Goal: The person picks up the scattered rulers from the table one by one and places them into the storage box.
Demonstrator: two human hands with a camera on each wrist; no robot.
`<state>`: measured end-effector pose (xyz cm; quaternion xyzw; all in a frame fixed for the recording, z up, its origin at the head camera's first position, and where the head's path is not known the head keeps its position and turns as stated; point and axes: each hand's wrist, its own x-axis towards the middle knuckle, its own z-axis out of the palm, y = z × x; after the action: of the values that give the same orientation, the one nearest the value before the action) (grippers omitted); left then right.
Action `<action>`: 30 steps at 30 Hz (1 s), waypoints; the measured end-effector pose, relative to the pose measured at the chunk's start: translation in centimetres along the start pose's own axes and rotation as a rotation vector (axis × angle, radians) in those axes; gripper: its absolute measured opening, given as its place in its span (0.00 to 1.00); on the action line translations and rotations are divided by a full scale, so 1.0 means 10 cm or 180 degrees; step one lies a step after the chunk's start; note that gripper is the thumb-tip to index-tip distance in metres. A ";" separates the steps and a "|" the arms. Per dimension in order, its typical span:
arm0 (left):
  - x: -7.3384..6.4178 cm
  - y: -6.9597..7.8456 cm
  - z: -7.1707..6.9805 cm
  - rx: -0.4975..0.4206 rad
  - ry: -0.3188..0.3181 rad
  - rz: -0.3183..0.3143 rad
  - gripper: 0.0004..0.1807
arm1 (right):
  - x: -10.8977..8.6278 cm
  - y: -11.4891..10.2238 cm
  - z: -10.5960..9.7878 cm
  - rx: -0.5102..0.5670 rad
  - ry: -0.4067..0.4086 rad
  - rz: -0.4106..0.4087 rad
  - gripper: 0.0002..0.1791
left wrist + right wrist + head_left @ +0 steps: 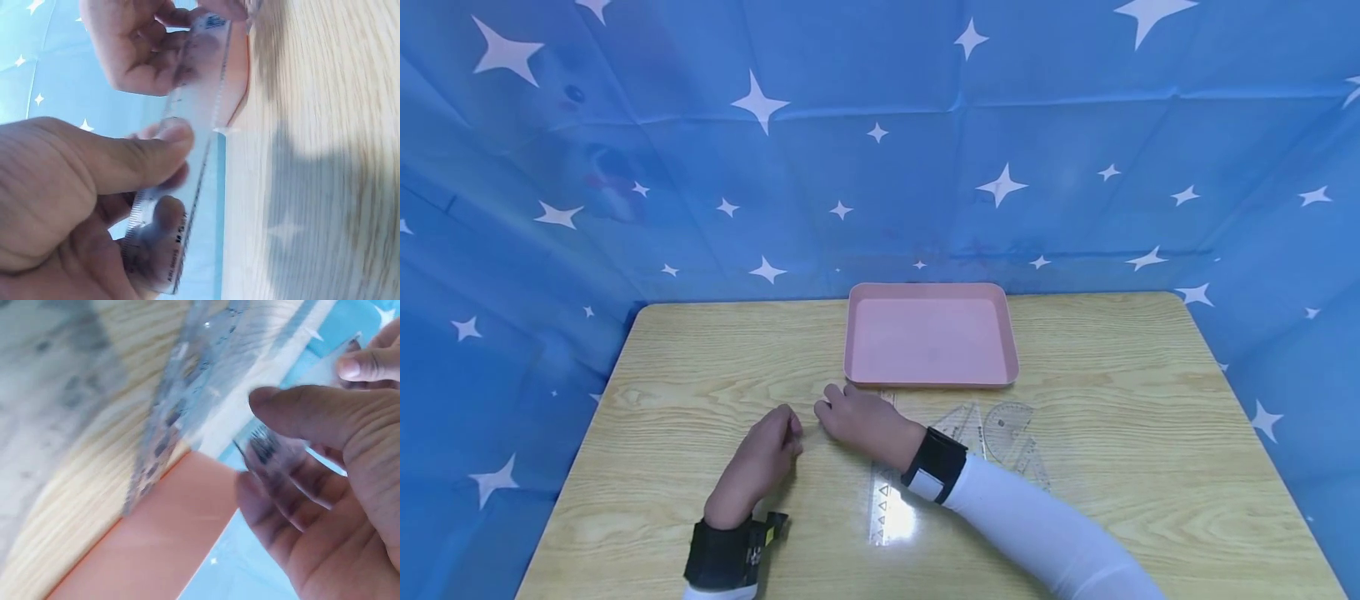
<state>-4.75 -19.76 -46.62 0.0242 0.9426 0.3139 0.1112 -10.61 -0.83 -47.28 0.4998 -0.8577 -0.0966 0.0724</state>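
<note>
A short clear plastic ruler (199, 134) stretches between both hands, over the table. My left hand (763, 454) pinches one end, with the thumb (169, 147) on the ruler's face and fingers behind it. At the other end, which bears a dark printed mark, my right hand (867, 423) grips it between thumb and fingers (275, 494). In the head view the held ruler is barely visible. A longer clear ruler (880, 512) with triangle cut-outs lies on the table beneath my right forearm, which hides its middle.
A pink tray (932, 385) stands at the table's far edge, just beyond my right hand. Clear set squares (962, 425) and a clear protractor (1006, 427) lie right of my right wrist. A blue star-patterned cloth (880, 200) hangs behind the wooden table (1135, 433).
</note>
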 end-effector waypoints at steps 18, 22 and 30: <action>0.08 0.09 0.08 0.0005 0.0920 0.0807 0.09 | -0.25 0.14 0.04 0.0113 0.0648 0.0259 0.07; 0.09 0.15 0.10 -0.0090 0.1105 0.0942 0.09 | -0.33 0.20 0.06 0.0258 0.0858 0.0394 0.09; 0.18 0.33 0.11 -0.0171 0.1509 0.1107 0.11 | -0.45 0.37 0.00 0.0694 0.1500 0.0572 0.13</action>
<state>-6.32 -16.29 -45.85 0.1084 0.9154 0.3499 -0.1670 -11.49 4.91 -46.53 0.4353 -0.8634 0.1220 0.2241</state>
